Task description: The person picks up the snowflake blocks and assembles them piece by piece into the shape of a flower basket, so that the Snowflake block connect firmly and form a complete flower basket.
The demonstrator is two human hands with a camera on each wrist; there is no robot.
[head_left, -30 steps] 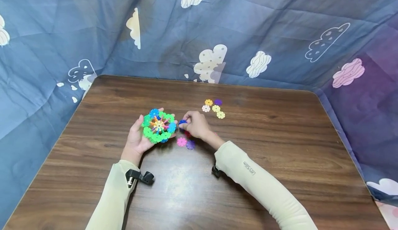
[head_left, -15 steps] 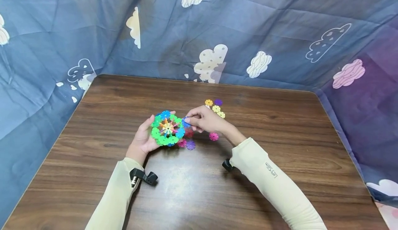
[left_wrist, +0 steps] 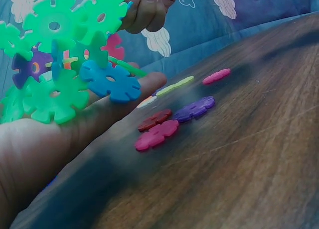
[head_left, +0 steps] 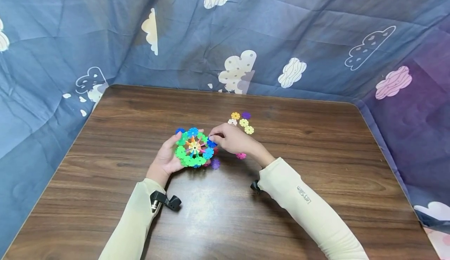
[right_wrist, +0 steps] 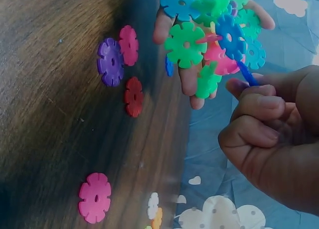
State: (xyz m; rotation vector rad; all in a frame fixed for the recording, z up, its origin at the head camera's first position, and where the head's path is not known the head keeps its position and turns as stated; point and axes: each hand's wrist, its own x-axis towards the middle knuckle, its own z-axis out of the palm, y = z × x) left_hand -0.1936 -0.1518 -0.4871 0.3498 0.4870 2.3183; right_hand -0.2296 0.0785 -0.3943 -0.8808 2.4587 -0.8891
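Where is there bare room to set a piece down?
Bare wood on the table runs from the right sleeve to the right edge, between that sleeve and the left sleeve, and left of the left hand. Crowded: under the right hand, near the red disc, and at the far disc cluster.

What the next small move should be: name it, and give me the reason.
Probably, the right hand should gently push the dark blue disc into the disc wheel. The fingers pinch that disc at the wheel's edge, its tip touching or nearly touching a wheel disc, while the left hand supports the wheel.
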